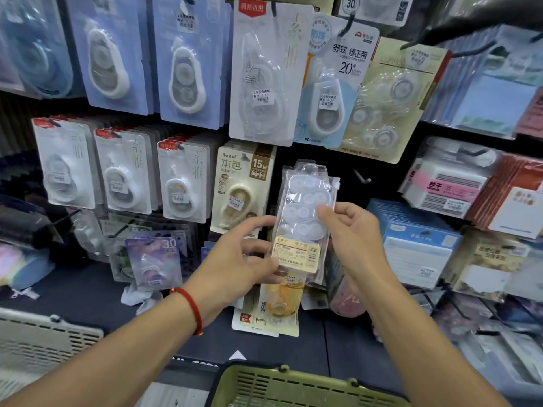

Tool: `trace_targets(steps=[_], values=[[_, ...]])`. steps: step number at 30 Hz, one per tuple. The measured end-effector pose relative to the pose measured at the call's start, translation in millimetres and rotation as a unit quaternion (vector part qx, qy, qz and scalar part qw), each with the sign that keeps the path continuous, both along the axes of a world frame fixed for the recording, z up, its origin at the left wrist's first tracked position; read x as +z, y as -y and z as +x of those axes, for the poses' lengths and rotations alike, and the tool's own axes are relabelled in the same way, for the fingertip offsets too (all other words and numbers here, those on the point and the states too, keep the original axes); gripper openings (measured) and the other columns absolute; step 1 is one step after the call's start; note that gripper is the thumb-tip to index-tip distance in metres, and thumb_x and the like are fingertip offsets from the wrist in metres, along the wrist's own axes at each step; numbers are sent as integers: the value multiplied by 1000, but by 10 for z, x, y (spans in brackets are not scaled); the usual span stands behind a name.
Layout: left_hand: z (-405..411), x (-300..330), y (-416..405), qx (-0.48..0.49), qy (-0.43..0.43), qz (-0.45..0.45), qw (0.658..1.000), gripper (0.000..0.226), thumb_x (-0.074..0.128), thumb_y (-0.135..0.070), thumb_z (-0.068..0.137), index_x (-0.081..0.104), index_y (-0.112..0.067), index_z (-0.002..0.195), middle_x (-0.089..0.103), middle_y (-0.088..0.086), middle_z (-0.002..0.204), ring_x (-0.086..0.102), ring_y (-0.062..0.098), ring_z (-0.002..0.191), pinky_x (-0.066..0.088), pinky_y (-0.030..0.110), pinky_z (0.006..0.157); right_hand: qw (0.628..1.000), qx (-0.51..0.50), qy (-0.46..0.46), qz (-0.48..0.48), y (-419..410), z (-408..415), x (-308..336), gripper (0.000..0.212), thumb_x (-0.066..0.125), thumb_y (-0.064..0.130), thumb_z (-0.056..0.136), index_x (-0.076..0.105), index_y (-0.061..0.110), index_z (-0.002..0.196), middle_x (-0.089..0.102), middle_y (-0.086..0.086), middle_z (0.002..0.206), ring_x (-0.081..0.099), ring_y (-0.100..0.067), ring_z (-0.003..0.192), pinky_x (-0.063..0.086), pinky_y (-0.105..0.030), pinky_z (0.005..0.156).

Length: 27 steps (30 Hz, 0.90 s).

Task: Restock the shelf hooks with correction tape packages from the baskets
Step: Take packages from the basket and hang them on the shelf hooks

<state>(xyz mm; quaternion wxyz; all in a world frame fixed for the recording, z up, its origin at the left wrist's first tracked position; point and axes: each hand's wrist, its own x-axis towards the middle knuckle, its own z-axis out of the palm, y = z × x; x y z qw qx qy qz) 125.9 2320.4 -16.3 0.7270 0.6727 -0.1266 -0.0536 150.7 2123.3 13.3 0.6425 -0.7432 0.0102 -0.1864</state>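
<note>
both hands hold one clear correction tape package (305,212) upright in front of the shelf hooks. the left hand (246,259) curls round its lower left edge, thumb on the yellow label. the right hand (355,230) pinches the right edge, fingers (324,211) bent onto the blister. a green basket (282,386) sits below, a bare hook (362,177) just beside the pack.
</note>
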Motion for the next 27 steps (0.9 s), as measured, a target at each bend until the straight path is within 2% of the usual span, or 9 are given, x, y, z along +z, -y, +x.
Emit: trace_targets(steps=[5,7,9,12,14,16,19,22,27], values=[[17,6,0,15,4,-6,1000,63,74,12,88,61,-27,137,79,15,105,80,34,88,66,36,76,1000,20,-1,1,56,61,22,20,74,36,97,77,16,100,82,-2,97,76,-24,102,58,-48,99],[38,-7,-11,21,9,9,1000,62,77,8,87,63,-30,134,78,13,107,80,30,89,66,39,81,1000,7,3,-10,72,93,16,20,74,37,96,78,17,97,82,0,93,77,-22,95,61,-46,90],[76,-39,-41,53,56,87,993,59,80,-1,87,65,-36,132,76,2,111,78,18,93,64,40,89,995,-36,16,-89,80,116,-17,20,73,42,96,76,22,96,80,8,86,75,-8,84,57,-34,75],[179,-85,-160,142,207,292,923,57,77,-16,90,62,-34,141,68,-10,133,63,7,121,53,34,108,942,-131,86,-299,86,120,-189,33,69,36,99,64,18,126,68,8,112,65,-9,97,52,-31,87],[270,-73,-233,181,281,363,870,62,75,-15,89,58,-25,148,54,-3,151,47,15,142,38,37,121,890,-143,188,-390,73,121,-336,36,68,16,99,60,10,134,60,-5,127,59,-23,112,50,-38,97],[367,-69,-268,205,322,405,831,68,76,-11,86,56,-19,150,41,5,160,34,24,150,31,40,123,840,-102,241,-475,56,164,-425,37,67,7,96,62,6,133,59,-12,137,56,-30,124,48,-45,104],[444,-104,-262,202,335,462,796,79,76,-9,84,46,-18,157,22,8,171,19,30,157,29,47,125,775,-36,214,-593,22,343,-415,49,67,15,96,58,13,144,43,-13,161,42,-34,147,39,-48,115],[456,-163,-252,191,336,488,783,90,73,-7,84,34,-23,163,7,5,175,10,28,161,33,47,123,731,-44,130,-668,-30,559,-377,60,58,22,98,42,19,156,18,-8,174,19,-29,160,31,-49,123],[489,-222,-278,189,352,481,780,96,70,3,80,31,-23,164,3,5,176,6,27,162,36,46,123,725,-39,18,-687,-86,989,-286,84,61,25,93,19,20,165,-2,-5,176,3,-28,162,27,-54,125]])
